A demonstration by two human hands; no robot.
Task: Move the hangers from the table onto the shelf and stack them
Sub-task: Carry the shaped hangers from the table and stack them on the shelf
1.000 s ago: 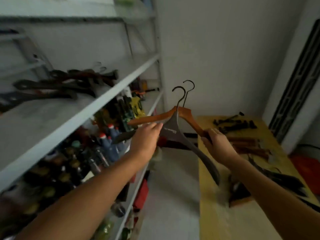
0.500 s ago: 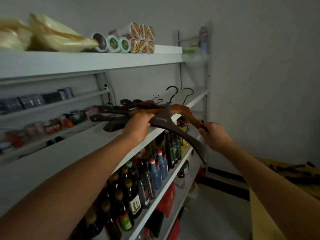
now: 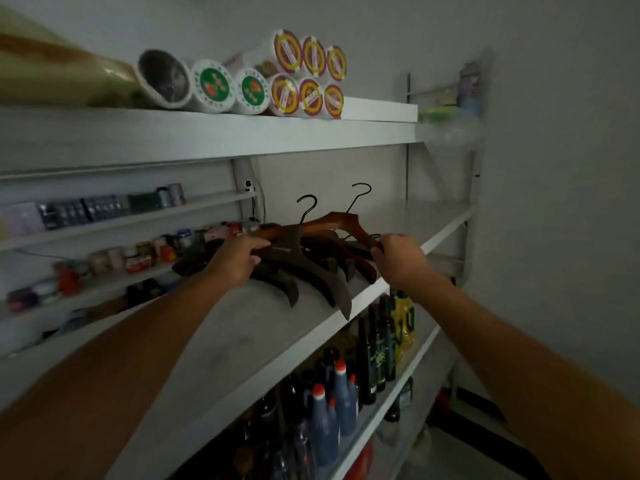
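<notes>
both hands point(image 3: 239, 258) gripping hangers point(image 3: 311, 265)

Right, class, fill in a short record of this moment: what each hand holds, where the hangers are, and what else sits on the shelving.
Left hand: grips the left arms of the brown hanger and grey hanger
Right hand: grips the brown hanger's right arm
Position: both held over the hanger pile on the middle shelf
Above: label-ended rolls
Below: bottles
</notes>
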